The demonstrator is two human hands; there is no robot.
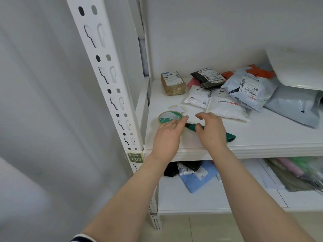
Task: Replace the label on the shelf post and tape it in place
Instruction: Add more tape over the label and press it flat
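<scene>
A white slotted shelf post (pixel 111 81) runs down the left. It carries a small olive-green label (pixel 135 157) reading 1-03, level with the shelf edge. On the white shelf board (pixel 262 137) lies a roll of clear tape (pixel 169 117) with a green and white core. My left hand (pixel 167 135) rests over the roll's near side, fingers spread. My right hand (pixel 211 130) hovers over a green-handled cutter (pixel 230 136), fingers apart, holding nothing. A small white paper slip (pixel 177 108) lies just behind the roll.
Behind the hands lie a taped cardboard box (pixel 173 82) and several white, black and grey parcel bags (pixel 251 88). The lower shelf (pixel 227 201) holds a blue bag, dark items and papers. A grey wall is left of the post.
</scene>
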